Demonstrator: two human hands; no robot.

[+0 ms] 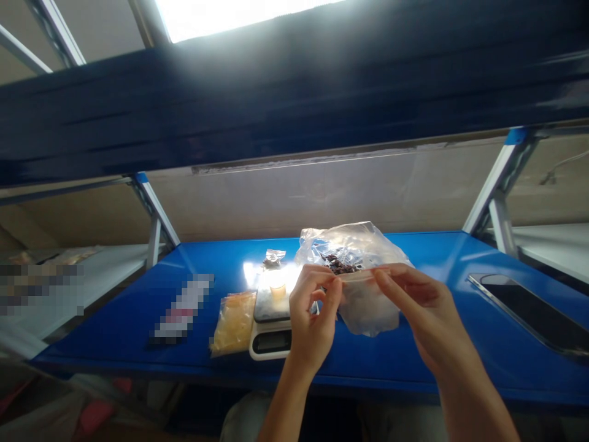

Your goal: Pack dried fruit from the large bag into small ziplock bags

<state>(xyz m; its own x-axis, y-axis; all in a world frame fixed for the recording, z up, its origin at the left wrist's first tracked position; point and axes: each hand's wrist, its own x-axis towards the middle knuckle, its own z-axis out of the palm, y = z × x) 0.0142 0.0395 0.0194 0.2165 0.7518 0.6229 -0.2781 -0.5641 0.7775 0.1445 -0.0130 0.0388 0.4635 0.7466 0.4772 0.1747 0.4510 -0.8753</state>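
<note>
Clear zip-top plastic bag [368,301], pinched at its top strip between left hand [313,319] and right hand [416,304], above blue metal shelf [414,362]. Behind it, larger crinkled clear bag of dark bits [345,248]; left, white digital scale [271,325], yellowish packet [234,322].
</note>
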